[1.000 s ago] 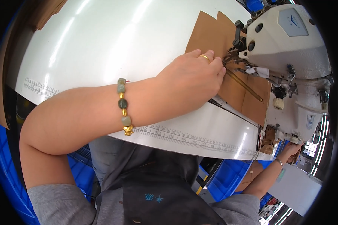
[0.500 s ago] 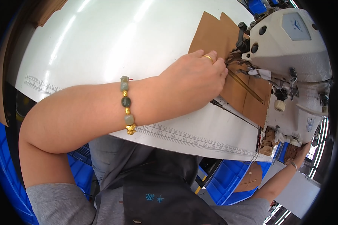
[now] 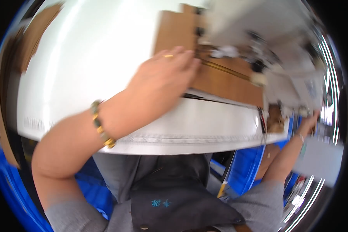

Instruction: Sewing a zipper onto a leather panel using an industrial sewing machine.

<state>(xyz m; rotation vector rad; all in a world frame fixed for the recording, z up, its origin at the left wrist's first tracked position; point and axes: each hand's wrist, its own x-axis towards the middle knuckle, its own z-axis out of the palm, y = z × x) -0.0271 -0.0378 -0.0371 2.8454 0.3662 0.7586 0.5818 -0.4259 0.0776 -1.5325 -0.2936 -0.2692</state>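
Observation:
My left hand [image 3: 162, 77] rests on a flat brown fabric panel [image 3: 174, 31], close to the needle area of a white sewing machine [image 3: 236, 23]. Its fingers lie stretched out on the cloth, pressing it from above. From beside the fingertips a narrow brass-coloured strip [image 3: 228, 70], which looks like a zipper, runs rightward along the panel. My right hand [image 3: 308, 124] is far to the right, by the machine's end. It is small and smeared there, so its fingers and what they touch cannot be made out.
A white tabletop [image 3: 96, 58] with a printed ruler along its front edge spreads under the work. Brown pieces [image 3: 36, 34] lie at its far left. Bunched brown cloth [image 3: 275, 118] sits at the right end, above a blue bin [image 3: 245, 168].
The whole view has swung, so machine, panel and left hand appear further left and the picture is blurred. My left hand is still on the panel beside the needle area.

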